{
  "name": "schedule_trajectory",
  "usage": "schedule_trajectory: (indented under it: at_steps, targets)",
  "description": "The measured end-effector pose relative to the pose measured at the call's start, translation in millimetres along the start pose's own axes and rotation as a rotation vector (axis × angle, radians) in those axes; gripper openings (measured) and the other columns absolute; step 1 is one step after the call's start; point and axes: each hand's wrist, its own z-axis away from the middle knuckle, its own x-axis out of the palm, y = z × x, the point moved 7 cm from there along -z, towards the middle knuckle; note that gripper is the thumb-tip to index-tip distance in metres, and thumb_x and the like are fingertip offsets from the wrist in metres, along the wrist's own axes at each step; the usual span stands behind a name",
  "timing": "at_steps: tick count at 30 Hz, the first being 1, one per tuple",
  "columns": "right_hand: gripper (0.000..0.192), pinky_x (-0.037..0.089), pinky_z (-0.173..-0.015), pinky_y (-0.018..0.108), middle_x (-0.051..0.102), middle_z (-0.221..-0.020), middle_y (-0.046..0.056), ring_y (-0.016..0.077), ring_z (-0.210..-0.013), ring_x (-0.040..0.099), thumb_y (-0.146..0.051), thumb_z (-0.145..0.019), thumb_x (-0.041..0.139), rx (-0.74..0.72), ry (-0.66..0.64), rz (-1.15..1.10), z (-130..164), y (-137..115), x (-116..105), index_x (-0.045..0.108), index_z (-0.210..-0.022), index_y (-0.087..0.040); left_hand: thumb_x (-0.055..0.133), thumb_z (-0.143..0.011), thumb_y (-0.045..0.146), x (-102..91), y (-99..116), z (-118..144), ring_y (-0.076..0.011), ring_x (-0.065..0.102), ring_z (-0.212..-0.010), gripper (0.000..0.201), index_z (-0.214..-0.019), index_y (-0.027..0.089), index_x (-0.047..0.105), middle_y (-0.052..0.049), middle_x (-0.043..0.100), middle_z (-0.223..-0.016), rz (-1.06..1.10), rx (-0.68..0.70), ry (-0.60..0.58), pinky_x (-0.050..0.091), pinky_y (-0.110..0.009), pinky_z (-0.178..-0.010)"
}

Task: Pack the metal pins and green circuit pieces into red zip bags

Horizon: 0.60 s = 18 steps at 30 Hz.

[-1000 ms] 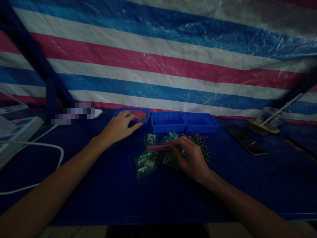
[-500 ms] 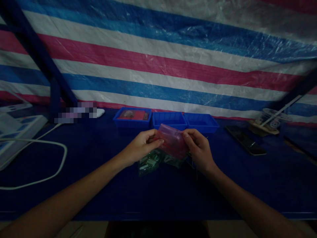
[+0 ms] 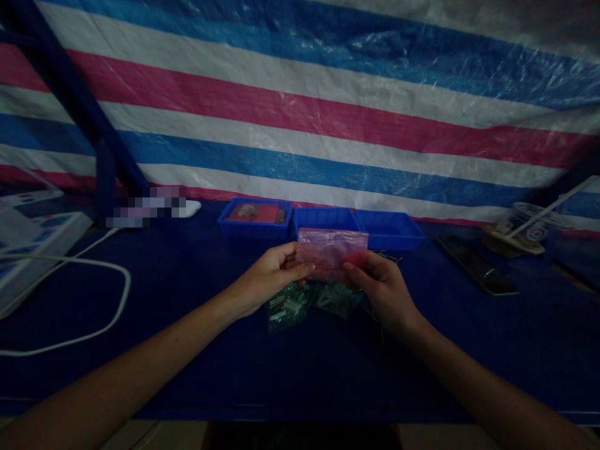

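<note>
Both hands hold a small pink plastic bag [image 3: 332,248] upright above the dark blue table [image 3: 197,350]. My left hand [image 3: 269,278] pinches its lower left edge. Its lower right edge is pinched by my right hand [image 3: 382,287]. Beneath the hands lie green-tinted clear bags of small metal parts [image 3: 300,303]. A few loose metal pins [image 3: 387,255] show just behind my right hand. Three blue trays stand in a row behind: the left tray [image 3: 255,220] holds pink bags, the middle tray [image 3: 323,220] and the right tray [image 3: 391,228] look empty.
A dark phone [image 3: 478,273] lies at the right, with a wire spool on a wooden stand [image 3: 522,230] beyond it. A white cable [image 3: 100,294] loops at the left beside a white device [image 3: 32,247]. A striped tarp [image 3: 328,119] hangs behind the table.
My left hand left the left tray and joined my right hand on the pink bag. Together they lifted the bag off the pile and turned it upright.
</note>
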Motion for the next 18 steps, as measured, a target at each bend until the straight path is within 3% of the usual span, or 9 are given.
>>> schedule_trajectory:
  at_steps: [3,6,7,9,11,13,15,18]
  targets:
    - [0.021,0.041,-0.054,0.022,0.056,-0.066,-0.002,0.0101,-0.059,0.051,-0.038,-0.072,0.063,-0.052,0.100,0.025,2.3,-4.4,-6.1,0.057,-0.079,-0.018,0.064,-0.073,0.030,-2.3,1.4,-1.3,-0.0193,0.061,-0.087,0.035,-0.104,0.016,0.056,-0.008,0.064,-0.099,-0.052,0.054,0.037,0.047,-0.032,-0.074]
    - [0.028,0.041,-0.057,0.022,0.053,-0.070,-0.003,0.0105,-0.063,0.050,-0.041,-0.071,0.064,-0.093,0.280,0.070,6.2,-5.4,-17.9,0.051,-0.086,-0.021,0.060,-0.076,0.033,-17.9,17.9,5.6,-0.0191,0.060,-0.083,0.029,-0.100,0.017,0.055,-0.006,0.063,-0.093,-0.307,0.245,0.295,0.048,-0.032,-0.073]
    - [0.028,0.042,-0.057,0.023,0.051,-0.069,-0.003,0.0107,-0.062,0.049,-0.043,-0.073,0.062,-0.094,0.292,0.073,7.4,-4.8,-18.6,0.050,-0.085,-0.021,0.059,-0.077,0.032,-21.2,26.6,11.0,-0.0188,0.059,-0.081,0.026,-0.098,0.018,0.055,-0.006,0.063,-0.092,-0.433,0.337,0.380,0.048,-0.032,-0.073]
    - [0.031,0.044,-0.058,0.025,0.051,-0.068,-0.002,0.0119,-0.063,0.050,-0.052,-0.077,0.053,-0.071,0.165,0.021,8.9,-2.8,-8.6,0.051,-0.082,-0.021,0.056,-0.079,0.027,-18.3,43.4,23.1,-0.0180,0.058,-0.080,0.018,-0.095,0.020,0.057,-0.005,0.061,-0.090,-0.691,0.547,0.460,0.047,-0.031,-0.073]
    - [0.038,0.047,-0.062,0.029,0.055,-0.070,0.001,0.0142,-0.066,0.054,-0.057,-0.081,0.043,-0.038,-0.049,-0.098,13.6,-2.9,10.2,0.054,-0.083,-0.021,0.054,-0.080,0.019,-4.0,52.4,33.3,-0.0170,0.056,-0.081,0.016,-0.095,0.022,0.058,-0.004,0.060,-0.089,-0.901,0.752,0.391,0.046,-0.030,-0.074]
    - [0.039,0.049,-0.067,0.031,0.060,-0.078,0.004,0.0160,-0.071,0.058,-0.057,-0.079,0.046,0.006,-0.159,-0.214,20.1,-3.9,23.1,0.056,-0.088,-0.020,0.052,-0.081,0.013,13.7,52.4,40.5,-0.0162,0.055,-0.083,0.022,-0.098,0.024,0.059,-0.004,0.060,-0.091,-1.028,0.903,0.240,0.045,-0.029,-0.074]
    - [0.033,0.049,-0.069,0.032,0.063,-0.085,0.004,0.0167,-0.075,0.060,-0.049,-0.076,0.056,0.045,-0.121,-0.242,22.3,-2.4,24.4,0.057,-0.091,-0.020,0.050,-0.082,0.011,27.1,46.8,42.0,-0.0164,0.054,-0.086,0.026,-0.101,0.026,0.059,-0.004,0.059,-0.095,-1.089,0.940,0.100,0.044,-0.029,-0.075]
    - [0.027,0.050,-0.068,0.031,0.065,-0.084,0.003,0.0169,-0.075,0.061,-0.042,-0.075,0.060,0.002,-0.004,-0.117,16.9,-0.3,14.1,0.058,-0.091,-0.020,0.054,-0.083,0.019,31.5,37.5,32.9,-0.0194,0.051,-0.096,0.025,-0.106,0.027,0.058,-0.005,0.057,-0.103,-1.004,0.790,-0.008,0.042,-0.035,-0.084]
